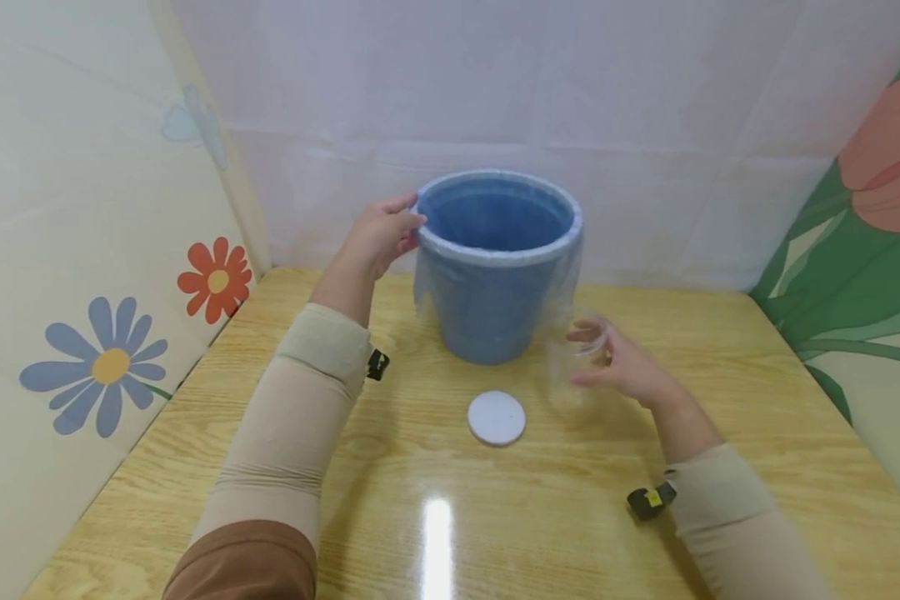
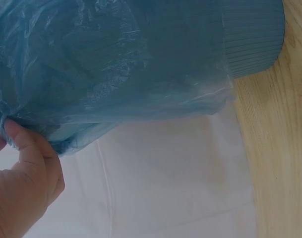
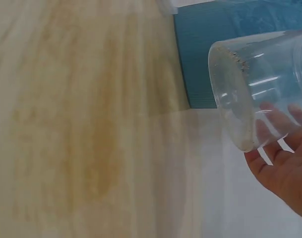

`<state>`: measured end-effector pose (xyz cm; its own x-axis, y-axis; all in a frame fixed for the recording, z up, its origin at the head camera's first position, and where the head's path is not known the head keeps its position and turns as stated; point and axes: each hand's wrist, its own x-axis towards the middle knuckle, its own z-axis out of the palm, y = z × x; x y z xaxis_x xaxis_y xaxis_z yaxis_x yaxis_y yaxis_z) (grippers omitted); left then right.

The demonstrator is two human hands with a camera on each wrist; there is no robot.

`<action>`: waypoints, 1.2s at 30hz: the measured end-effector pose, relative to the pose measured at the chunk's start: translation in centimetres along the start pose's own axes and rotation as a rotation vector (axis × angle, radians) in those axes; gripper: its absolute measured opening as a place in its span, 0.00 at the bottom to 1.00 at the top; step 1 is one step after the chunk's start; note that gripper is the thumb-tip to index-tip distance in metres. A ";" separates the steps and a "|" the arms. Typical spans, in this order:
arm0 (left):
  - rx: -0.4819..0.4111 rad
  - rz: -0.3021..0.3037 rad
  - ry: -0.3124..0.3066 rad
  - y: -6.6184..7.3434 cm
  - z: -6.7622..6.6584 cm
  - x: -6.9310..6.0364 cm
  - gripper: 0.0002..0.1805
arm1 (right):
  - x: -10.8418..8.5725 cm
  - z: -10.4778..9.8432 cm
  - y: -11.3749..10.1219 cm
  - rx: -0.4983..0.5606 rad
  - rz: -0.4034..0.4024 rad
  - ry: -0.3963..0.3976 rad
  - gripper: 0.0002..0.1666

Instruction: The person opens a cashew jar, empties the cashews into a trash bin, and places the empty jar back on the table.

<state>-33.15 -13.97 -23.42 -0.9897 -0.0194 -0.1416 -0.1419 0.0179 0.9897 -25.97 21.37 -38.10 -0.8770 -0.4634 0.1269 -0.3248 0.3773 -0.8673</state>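
A blue trash bin stands upright on the table, lined with a thin clear plastic bag folded over its rim and hanging down outside. My left hand pinches the bag at the rim's left side, thumb on top. To the right of the bin, my right hand grips a clear plastic jar, its mouth uncovered. Small brown crumbs cling inside near the jar's bottom. A round white lid lies flat on the table in front of the bin.
The wood-grain table meets a white cloth backdrop behind the bin. Flower-printed panels flank it, the left panel close to the left arm. Dark wrist cameras sit under both forearms.
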 end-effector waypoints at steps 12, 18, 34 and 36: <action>0.019 0.000 -0.007 0.0 -0.1 -0.2 0.28 | -0.6 0.6 1.6 0.059 0.018 -0.079 0.49; 0.010 -0.006 -0.006 0.0 -0.1 -0.2 0.28 | -0.7 0.5 2.2 0.096 -0.021 -0.146 0.52; 0.014 -0.003 0.008 -0.2 -0.2 -0.4 0.28 | -0.8 0.5 3.3 0.190 -0.026 -0.298 0.53; 0.009 -0.002 0.009 -0.2 -0.2 -0.3 0.27 | -0.9 0.3 3.3 0.191 -0.014 -0.307 0.54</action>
<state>-32.81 -14.13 -23.56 -0.9893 -0.0286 -0.1433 -0.1441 0.0266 0.9892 -26.14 22.79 -41.23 -0.7166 -0.6974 0.0138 -0.2380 0.2259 -0.9446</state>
